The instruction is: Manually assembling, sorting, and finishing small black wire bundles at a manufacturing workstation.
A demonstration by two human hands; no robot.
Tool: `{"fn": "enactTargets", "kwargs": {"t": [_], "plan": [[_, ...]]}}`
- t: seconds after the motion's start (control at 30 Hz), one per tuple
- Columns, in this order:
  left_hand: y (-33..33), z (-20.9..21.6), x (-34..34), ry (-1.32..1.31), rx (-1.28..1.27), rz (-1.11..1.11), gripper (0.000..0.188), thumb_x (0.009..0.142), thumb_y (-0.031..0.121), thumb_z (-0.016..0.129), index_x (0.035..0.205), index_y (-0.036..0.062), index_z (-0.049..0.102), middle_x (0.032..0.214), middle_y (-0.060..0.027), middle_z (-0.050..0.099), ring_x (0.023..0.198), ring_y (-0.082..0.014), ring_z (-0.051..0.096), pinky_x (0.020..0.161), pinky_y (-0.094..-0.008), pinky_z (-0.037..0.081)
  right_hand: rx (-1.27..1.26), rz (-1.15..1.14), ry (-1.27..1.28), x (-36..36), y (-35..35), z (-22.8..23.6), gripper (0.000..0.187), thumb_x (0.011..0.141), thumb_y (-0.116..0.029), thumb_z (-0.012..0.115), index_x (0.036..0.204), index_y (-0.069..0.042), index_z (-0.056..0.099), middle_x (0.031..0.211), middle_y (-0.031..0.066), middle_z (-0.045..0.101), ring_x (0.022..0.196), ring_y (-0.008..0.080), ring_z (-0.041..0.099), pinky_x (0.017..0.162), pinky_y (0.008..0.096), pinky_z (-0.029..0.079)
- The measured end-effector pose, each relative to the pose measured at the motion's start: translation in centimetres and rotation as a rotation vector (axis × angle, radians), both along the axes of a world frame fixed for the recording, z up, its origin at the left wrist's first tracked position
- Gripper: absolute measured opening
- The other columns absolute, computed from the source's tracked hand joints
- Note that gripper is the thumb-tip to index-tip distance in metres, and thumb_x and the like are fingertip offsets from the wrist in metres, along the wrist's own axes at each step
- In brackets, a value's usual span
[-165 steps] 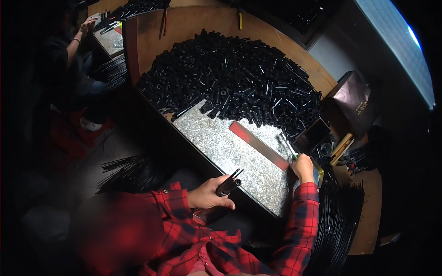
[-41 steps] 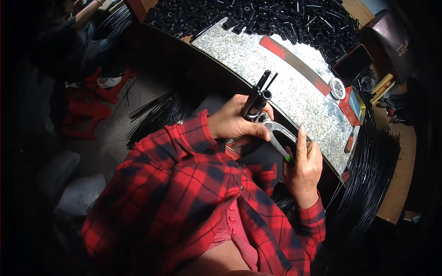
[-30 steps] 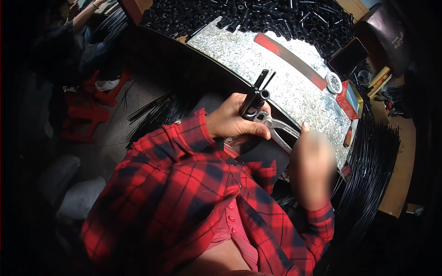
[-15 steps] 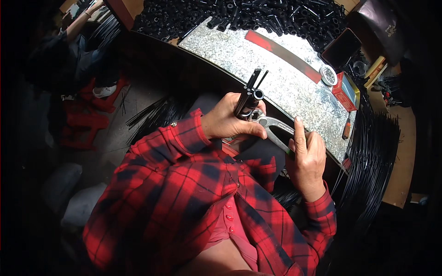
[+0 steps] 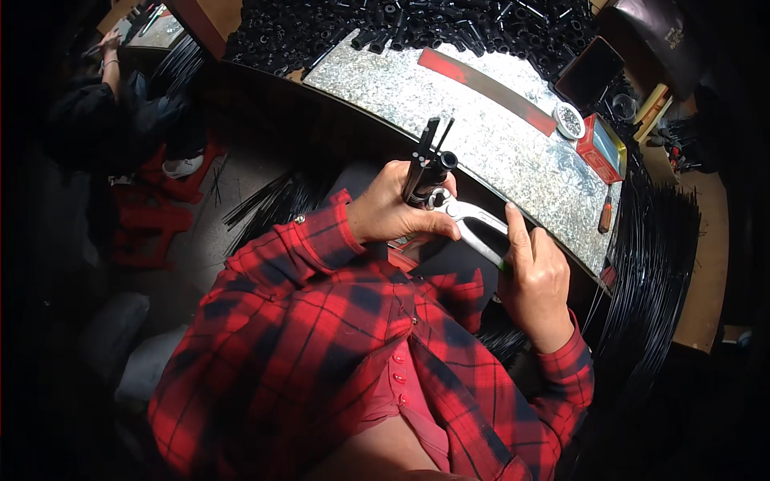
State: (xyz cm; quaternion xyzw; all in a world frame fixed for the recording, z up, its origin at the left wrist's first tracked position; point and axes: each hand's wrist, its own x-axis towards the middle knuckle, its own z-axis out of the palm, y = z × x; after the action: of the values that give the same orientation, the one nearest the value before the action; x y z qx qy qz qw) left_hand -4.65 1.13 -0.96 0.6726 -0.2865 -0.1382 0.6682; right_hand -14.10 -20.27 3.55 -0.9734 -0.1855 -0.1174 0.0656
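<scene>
My left hand (image 5: 381,207) is wrapped round a black tubular part (image 5: 423,166) with thin dark rods standing up from it and a round open tube end facing up. In my right hand (image 5: 537,276) are metal pliers (image 5: 479,228) with a bit of green on the handles; its index finger is stretched out along them. The pliers' jaws are up against the black part, close to my left thumb. What exactly lies between the jaws is too small to tell. Both hands are just off the near edge of a speckled metal-topped table (image 5: 385,88).
A heap of black tubular parts (image 5: 385,24) covers the far side. On the table lie a red-and-grey strip (image 5: 485,88), a white tub of small pieces (image 5: 569,122), a red box (image 5: 599,152) and a screwdriver (image 5: 605,212). Black rods (image 5: 650,272) hang at right. Another person sits at far left.
The pliers and both hands keep nearly the same hold, with the black part tilted slightly. The view has shifted a little. At far left, the other person's arm has moved.
</scene>
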Motion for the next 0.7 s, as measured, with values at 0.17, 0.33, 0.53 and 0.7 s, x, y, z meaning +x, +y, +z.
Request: {"fn": "enactTargets", "kwargs": {"t": [0.17,0.33,0.53,0.7], "plan": [[0.2,-0.4,0.3,0.059,0.025,-0.011,0.046,0.057,0.024,0.086,0.089,0.0042,0.061,0.082,0.0023,0.056,0.072,-0.0037,0.049,0.062,-0.0198,0.04,-0.038,0.002,-0.024,0.3,-0.1,0.2,0.063,0.067,0.005,0.056,0.129,-0.002,0.045,0.068,0.0117,0.042,0.059,0.026,0.048,0.053,0.0369,0.041],[0.4,-1.0,0.8,0.124,-0.033,-0.026,0.056,0.054,0.028,0.087,0.095,0.0021,0.058,0.084,0.0014,0.055,0.074,-0.0031,0.049,0.063,-0.0186,0.039,0.025,0.033,-0.036,0.8,-0.2,-0.5,0.066,0.067,0.001,0.057,0.132,-0.004,0.043,0.068,0.0093,0.04,0.059,0.023,0.046,0.053,0.034,0.039],[0.8,-1.3,0.8,0.215,-0.124,-0.102,0.067,0.053,0.031,0.088,0.101,0.0003,0.053,0.077,0.0033,0.053,0.068,-0.0012,0.046,0.058,-0.0162,0.035,0.034,0.07,-0.152,0.5,-0.6,1.1,0.067,0.068,-0.002,0.064,0.131,-0.009,0.045,0.07,0.0093,0.041,0.06,0.0233,0.047,0.053,0.0335,0.039],[1.1,-1.2,0.9,0.229,-0.071,-0.177,0.068,0.053,0.03,0.089,0.102,-0.0003,0.052,0.068,0.0056,0.049,0.061,0.0006,0.043,0.053,-0.0153,0.031,-0.01,0.067,-0.056,-0.8,-0.9,1.8,0.061,0.07,-0.004,0.064,0.128,-0.015,0.05,0.068,0.0078,0.039,0.056,0.0213,0.045,0.05,0.0331,0.038]]}}
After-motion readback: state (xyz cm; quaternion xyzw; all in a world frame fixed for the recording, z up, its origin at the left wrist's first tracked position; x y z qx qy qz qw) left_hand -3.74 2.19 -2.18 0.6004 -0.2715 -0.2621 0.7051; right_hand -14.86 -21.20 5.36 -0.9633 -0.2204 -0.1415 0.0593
